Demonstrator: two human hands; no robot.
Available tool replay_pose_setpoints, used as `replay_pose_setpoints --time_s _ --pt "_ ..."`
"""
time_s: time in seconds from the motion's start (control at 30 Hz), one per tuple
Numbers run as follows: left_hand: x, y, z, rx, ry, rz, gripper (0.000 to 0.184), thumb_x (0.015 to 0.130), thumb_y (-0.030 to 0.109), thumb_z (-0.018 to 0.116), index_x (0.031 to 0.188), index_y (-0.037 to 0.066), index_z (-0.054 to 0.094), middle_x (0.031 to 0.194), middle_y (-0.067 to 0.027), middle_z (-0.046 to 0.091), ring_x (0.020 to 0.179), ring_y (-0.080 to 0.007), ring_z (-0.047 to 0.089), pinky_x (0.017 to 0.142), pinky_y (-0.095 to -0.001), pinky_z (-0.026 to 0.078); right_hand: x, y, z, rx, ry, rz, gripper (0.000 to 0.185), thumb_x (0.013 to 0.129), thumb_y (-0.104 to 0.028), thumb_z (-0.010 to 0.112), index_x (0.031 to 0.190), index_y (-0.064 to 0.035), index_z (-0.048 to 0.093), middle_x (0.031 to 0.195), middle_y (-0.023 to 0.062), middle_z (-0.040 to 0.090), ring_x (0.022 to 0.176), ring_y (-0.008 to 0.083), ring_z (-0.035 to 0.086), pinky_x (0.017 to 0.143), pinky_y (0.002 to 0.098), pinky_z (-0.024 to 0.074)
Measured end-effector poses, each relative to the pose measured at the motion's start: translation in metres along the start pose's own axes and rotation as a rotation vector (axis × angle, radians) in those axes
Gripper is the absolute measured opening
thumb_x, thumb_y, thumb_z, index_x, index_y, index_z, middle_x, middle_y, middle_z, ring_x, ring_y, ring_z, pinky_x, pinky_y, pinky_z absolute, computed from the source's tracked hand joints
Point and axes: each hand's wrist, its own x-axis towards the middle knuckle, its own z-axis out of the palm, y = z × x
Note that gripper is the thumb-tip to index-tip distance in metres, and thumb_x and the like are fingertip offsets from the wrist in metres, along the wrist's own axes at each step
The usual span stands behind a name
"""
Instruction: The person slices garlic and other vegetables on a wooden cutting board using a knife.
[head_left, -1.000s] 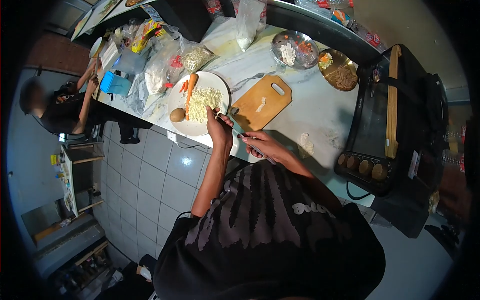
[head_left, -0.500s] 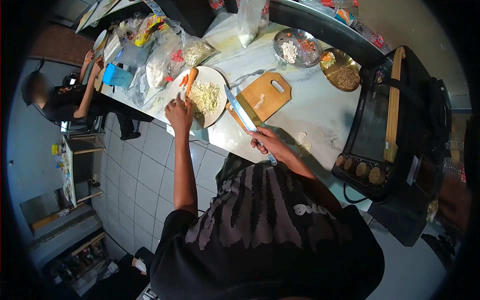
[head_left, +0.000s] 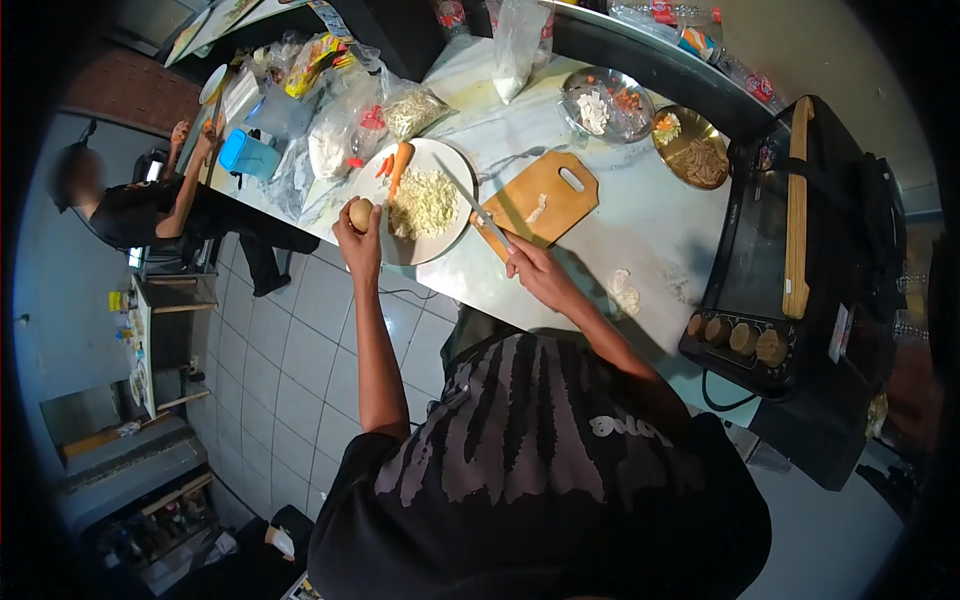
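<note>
My left hand is closed round a round light-brown potato, just off the plate's left edge. On the white plate lie a pile of chopped pale vegetable, an orange carrot and small red chilies. My right hand grips a knife by its handle. The blade points up and left, over the edge between the plate and the wooden cutting board. A few pale scraps rest on the board.
A metal plate of chopped food and a gold-coloured plate stand at the back right. A black oven occupies the right side. Plastic bags and a blue container crowd the left, where another person works.
My left hand has picked up the potato from the plate's left side and turned upward. The knife has stayed in my right hand, its blade now seen more edge-on.
</note>
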Motion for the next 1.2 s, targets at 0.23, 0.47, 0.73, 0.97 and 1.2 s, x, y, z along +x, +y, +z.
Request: replay_pose_setpoints --time_s 0.23,0.47,0.73,0.97,1.2 --pt "0.030 -0.018 0.034 -0.980 -0.563 -0.544 0.038 0.101 0.027 0.047 0.131 0.003 0.051 0.098 -0.0058 0.058 0.072 -0.0148 0.052 0.066 -0.0271 0.045 0.051 -0.050 0.031 -0.518 0.110 -0.320 0.031 0.104 -0.024 0.049 0.130 -0.0086 0.058 0.086 0.0205 0.067 0.083 0.0402 0.066 0.070 0.0476 0.0495" --pt "0.043 -0.011 0.037 -0.817 -0.711 -0.538 0.043 0.106 0.033 0.036 0.127 0.001 0.055 0.086 -0.0047 0.057 0.061 -0.0099 0.048 0.053 -0.0212 0.039 0.095 -0.036 0.062 -0.742 0.134 -0.329 0.029 0.102 -0.017 0.049 0.129 -0.0082 0.056 0.076 0.0252 0.063 0.075 0.0451 0.064 0.064 0.0526 0.0484" --pt "0.040 -0.016 0.049 -0.662 -0.633 -0.539 0.046 0.105 0.037 0.031 0.106 0.006 0.065 0.079 -0.0018 0.063 0.059 -0.0069 0.050 0.050 -0.0230 0.037 0.113 -0.036 0.090 -0.808 0.170 -0.360 0.058 0.097 -0.010 0.051 0.152 -0.0252 0.040 0.073 0.0244 0.062 0.069 0.0427 0.064 0.062 0.0516 0.0485" --pt "0.039 -0.026 0.050 -0.556 -0.662 -0.486 0.043 0.108 0.038 0.034 0.107 0.005 0.062 0.085 -0.0017 0.061 0.069 -0.0097 0.054 0.060 -0.0259 0.044 0.107 -0.048 0.095 -0.870 0.236 -0.218 0.060 0.099 -0.012 0.051 0.154 -0.0289 0.037 0.077 0.0253 0.062 0.067 0.0429 0.062 0.061 0.0509 0.0471" --pt "0.036 -0.017 0.048 -0.603 -0.664 -0.439 0.048 0.109 0.038 0.033 0.106 0.000 0.062 0.084 -0.0041 0.062 0.070 -0.0114 0.057 0.064 -0.0274 0.047 0.102 -0.048 0.099 -0.863 0.273 -0.216 0.059 0.099 -0.013 0.051 0.154 -0.0286 0.038 0.078 0.0246 0.063 0.063 0.0421 0.061 0.057 0.0493 0.0462"
